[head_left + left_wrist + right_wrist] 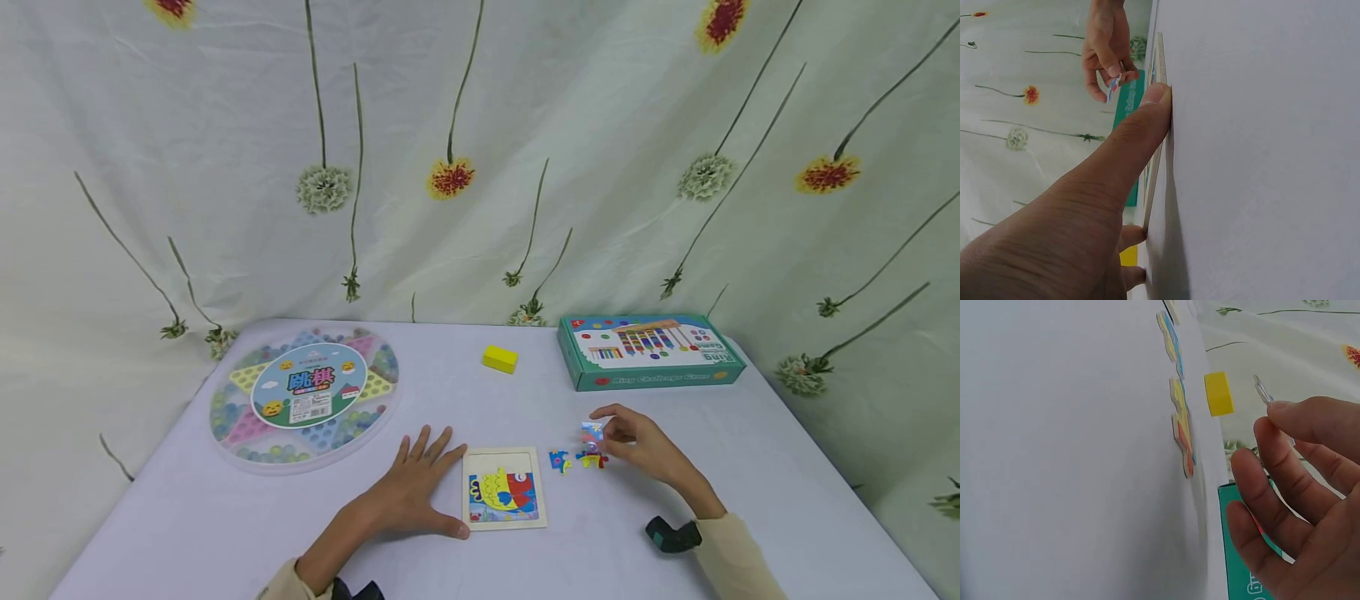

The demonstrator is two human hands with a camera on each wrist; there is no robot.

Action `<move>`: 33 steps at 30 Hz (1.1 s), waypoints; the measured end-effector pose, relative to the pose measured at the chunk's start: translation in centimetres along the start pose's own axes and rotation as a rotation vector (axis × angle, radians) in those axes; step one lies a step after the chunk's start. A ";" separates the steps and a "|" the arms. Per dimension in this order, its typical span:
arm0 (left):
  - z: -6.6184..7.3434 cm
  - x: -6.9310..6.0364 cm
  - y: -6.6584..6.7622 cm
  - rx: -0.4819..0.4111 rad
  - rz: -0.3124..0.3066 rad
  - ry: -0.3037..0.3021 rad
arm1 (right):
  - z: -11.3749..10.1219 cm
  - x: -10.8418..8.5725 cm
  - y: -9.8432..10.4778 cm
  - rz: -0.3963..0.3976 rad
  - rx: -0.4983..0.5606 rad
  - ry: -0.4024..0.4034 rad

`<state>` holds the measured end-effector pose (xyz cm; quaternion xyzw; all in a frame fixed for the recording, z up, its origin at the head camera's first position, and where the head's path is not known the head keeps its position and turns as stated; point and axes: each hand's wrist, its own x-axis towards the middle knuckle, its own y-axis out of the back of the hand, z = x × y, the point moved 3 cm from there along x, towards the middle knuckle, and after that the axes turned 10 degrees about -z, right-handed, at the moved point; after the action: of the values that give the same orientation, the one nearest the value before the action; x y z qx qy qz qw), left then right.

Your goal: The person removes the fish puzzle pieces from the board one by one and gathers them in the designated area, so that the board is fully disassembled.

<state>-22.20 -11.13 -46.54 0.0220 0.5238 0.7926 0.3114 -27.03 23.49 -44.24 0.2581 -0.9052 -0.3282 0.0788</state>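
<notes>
Counter: I look down on a counter (585,562) draped in plain white cloth.
Room: a pale fabric backdrop printed with long-stemmed flowers (600,125) fills the upper frame.
Game sets: two; one round, clear plastic marble-game case (378,379) at left, one green rectangular cardboard box (652,379) at right.
Block: one yellow rectangular block (499,359), above centre.
Tray: one square, pale wooden puzzle tray (501,460), low centre, its upper part bare.
Fish picture: the yellow-and-red fish (508,490) in the tray has its red head toward frame right, long axis running left to right.
Loose pieces: one blue-and-yellow puzzle piece (558,461) right of the tray; a colourful cluster (596,460) beside it, too small to count surely.
Right hand (641,446): thumb and finger pinch one thin, light-blue puzzle piece (591,428) above the cluster; my right wrist view shows it nearly edge-on, slanting.
Left hand (416,492): fingers spread wide, grasping nothing, thumb touching the tray's edge.
</notes>
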 end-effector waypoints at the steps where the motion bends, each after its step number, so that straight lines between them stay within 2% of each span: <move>1: 0.0 0.0 0.0 0.000 0.000 0.000 | 0.1 -0.2 0.1 0.004 0.013 -0.005; 4: 0.0 -0.1 0.1 0.001 0.000 0.000 | 0.5 -0.6 0.5 0.007 0.044 -0.029; 9: -0.1 0.0 0.0 0.007 0.001 0.001 | 0.3 -1.5 1.0 0.003 0.033 -0.042; 18: -0.2 0.1 -0.2 0.015 0.002 0.003 | 2.5 -2.5 1.6 0.001 0.032 -0.076; 25: -0.3 0.1 -0.2 0.010 0.000 0.005 | 3.1 -3.0 1.7 -0.020 0.042 -0.124; 33: -0.3 0.2 -0.2 0.002 0.005 0.000 | 3.7 -3.0 1.6 -0.048 0.045 -0.121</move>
<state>-22.32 -11.20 -46.87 0.0238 0.5246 0.7927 0.3096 -26.28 28.15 -45.97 0.2610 -0.9091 -0.3246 0.0105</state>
